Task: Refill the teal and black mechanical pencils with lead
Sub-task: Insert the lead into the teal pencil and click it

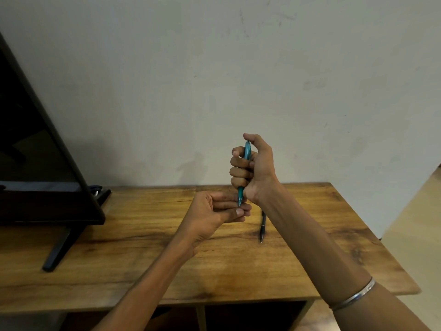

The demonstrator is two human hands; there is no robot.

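The teal pencil (245, 161) was the one in work, held upright above the worktop (143, 235) in the right hand (253, 168), whose fingers (238, 173) wrapped the barrel with the thumb over the top end. Its tip met the pinched fingertips (241, 211) of the left hand (214, 211); any lead there was too fine to see. Next up, probably, steady clicking or feeding. The black pencil (262, 225) lay untouched beside the right wrist.

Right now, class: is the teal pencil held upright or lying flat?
Upright: the right hand grips the teal pencil tip-down above the table, tip at the left hand.
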